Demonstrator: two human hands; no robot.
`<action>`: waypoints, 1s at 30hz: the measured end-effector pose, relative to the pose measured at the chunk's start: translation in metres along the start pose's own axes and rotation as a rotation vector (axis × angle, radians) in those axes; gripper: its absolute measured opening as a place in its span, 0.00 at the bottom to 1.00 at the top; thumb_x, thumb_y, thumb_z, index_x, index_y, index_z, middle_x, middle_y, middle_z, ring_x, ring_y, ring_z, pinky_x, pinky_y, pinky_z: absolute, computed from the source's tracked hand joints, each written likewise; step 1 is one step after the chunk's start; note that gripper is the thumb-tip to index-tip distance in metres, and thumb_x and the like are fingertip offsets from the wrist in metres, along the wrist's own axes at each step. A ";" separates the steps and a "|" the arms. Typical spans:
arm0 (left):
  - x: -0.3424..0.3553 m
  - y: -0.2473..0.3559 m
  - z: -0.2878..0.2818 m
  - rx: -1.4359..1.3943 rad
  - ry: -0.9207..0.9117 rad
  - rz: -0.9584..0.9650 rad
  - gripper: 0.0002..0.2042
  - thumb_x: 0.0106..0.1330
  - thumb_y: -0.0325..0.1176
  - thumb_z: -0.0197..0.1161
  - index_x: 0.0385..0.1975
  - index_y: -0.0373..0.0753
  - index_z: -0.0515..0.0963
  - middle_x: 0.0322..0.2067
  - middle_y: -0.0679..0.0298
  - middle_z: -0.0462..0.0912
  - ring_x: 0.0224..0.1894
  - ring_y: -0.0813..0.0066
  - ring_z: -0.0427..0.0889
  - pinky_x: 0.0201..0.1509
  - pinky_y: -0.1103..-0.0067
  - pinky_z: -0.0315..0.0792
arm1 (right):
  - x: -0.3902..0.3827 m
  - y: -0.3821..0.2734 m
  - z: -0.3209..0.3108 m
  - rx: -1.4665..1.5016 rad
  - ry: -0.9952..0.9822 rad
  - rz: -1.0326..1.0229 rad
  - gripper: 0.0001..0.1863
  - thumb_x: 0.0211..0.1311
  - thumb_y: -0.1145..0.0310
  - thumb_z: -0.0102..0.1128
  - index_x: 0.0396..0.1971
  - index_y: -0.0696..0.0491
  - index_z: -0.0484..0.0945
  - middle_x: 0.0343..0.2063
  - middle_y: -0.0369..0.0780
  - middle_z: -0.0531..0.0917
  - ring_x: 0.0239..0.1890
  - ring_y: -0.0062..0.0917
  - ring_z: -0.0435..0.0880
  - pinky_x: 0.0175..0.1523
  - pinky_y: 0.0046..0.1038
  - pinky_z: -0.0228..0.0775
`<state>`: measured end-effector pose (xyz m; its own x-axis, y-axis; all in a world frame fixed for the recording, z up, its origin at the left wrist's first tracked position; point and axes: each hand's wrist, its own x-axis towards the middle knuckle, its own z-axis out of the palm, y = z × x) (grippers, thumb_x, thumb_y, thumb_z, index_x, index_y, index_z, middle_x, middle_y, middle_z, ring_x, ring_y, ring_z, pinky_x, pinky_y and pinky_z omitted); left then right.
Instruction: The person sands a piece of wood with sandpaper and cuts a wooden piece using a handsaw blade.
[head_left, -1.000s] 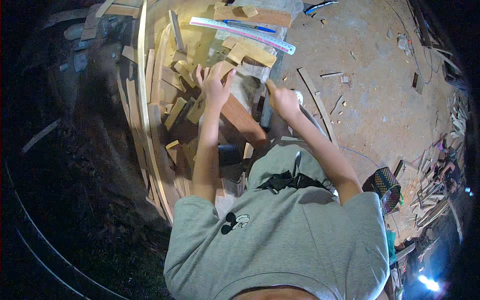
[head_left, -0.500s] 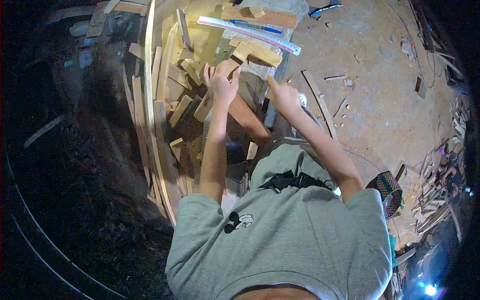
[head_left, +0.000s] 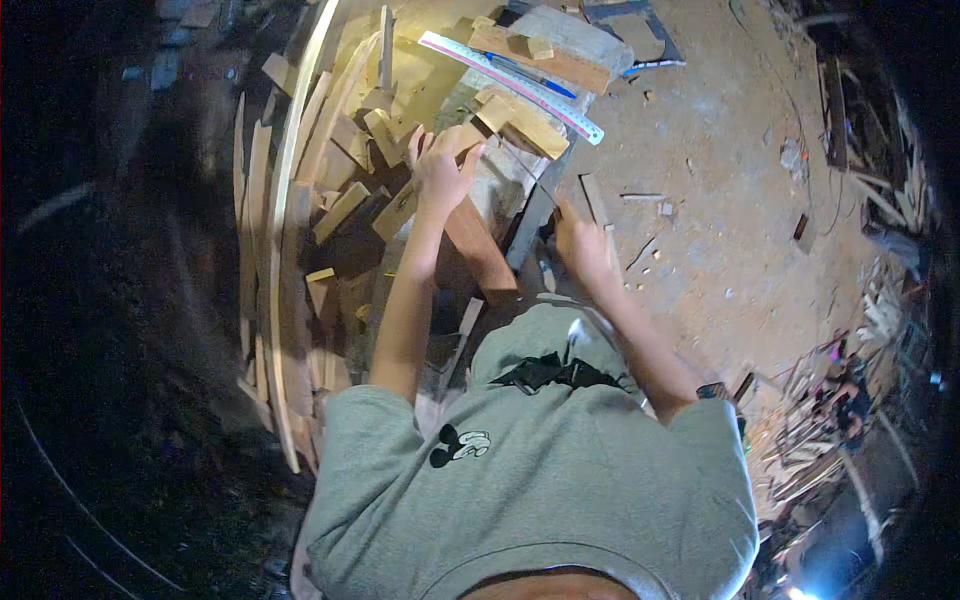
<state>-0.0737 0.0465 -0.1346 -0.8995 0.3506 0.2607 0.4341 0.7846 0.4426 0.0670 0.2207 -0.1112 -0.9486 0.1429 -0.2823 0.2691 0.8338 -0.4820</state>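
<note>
My left hand (head_left: 445, 172) is closed over the upper end of a reddish-brown wooden block (head_left: 480, 248), which slants down toward my body. Its fingers cover that end of the block. My right hand (head_left: 583, 248) is closed round the handle of a thin-bladed hand tool (head_left: 528, 172), its exact kind unclear. The narrow blade points up and left toward the wood by my left fingers; whether it touches is too fine to tell. Just beyond my left hand lies a pale L-shaped wood piece (head_left: 530, 125) on a grey work surface (head_left: 487, 82).
A white ruler (head_left: 515, 85) and a blue pen (head_left: 530, 76) lie beyond the L-shaped piece, beside a brown board (head_left: 565, 62). Long wood strips (head_left: 281, 225) and offcuts (head_left: 342, 212) crowd the left. Scraps dot the dirt floor (head_left: 710, 230), with a wood pile (head_left: 815, 450) farther right.
My right hand has drawn back toward my body, and the tool's blade now shows. My left hand stays on the block. The whole view has shifted slightly.
</note>
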 end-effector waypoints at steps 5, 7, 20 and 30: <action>0.005 0.007 -0.003 -0.039 -0.028 0.015 0.16 0.53 0.43 0.59 0.34 0.37 0.75 0.34 0.58 0.78 0.41 0.61 0.73 0.60 0.68 0.49 | 0.047 -0.017 0.008 0.012 0.036 -0.036 0.12 0.53 0.68 0.45 0.38 0.51 0.67 0.18 0.50 0.77 0.22 0.45 0.78 0.27 0.45 0.69; 0.004 0.000 0.003 -0.025 -0.054 -0.015 0.15 0.53 0.43 0.59 0.34 0.39 0.75 0.34 0.59 0.78 0.41 0.61 0.73 0.60 0.69 0.49 | 0.047 -0.017 0.004 -0.012 0.022 -0.066 0.12 0.52 0.68 0.46 0.38 0.51 0.67 0.18 0.50 0.77 0.22 0.45 0.78 0.26 0.45 0.68; -0.001 -0.004 0.003 -0.011 -0.009 -0.003 0.14 0.53 0.43 0.58 0.34 0.40 0.76 0.35 0.61 0.78 0.41 0.63 0.75 0.60 0.69 0.51 | 0.038 -0.014 0.012 -0.136 0.038 -0.061 0.15 0.55 0.67 0.44 0.43 0.49 0.67 0.17 0.50 0.77 0.22 0.44 0.78 0.25 0.43 0.70; 0.009 0.009 -0.005 -0.076 0.009 0.009 0.16 0.53 0.44 0.58 0.33 0.39 0.76 0.31 0.57 0.78 0.39 0.62 0.75 0.58 0.69 0.53 | 0.047 -0.033 -0.002 -0.058 -0.035 0.019 0.13 0.53 0.69 0.44 0.41 0.48 0.66 0.19 0.50 0.77 0.25 0.45 0.78 0.28 0.45 0.70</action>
<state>-0.0773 0.0542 -0.1242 -0.8952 0.3527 0.2723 0.4449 0.7405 0.5037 0.0129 0.2012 -0.1077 -0.9366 0.1412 -0.3207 0.2760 0.8610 -0.4272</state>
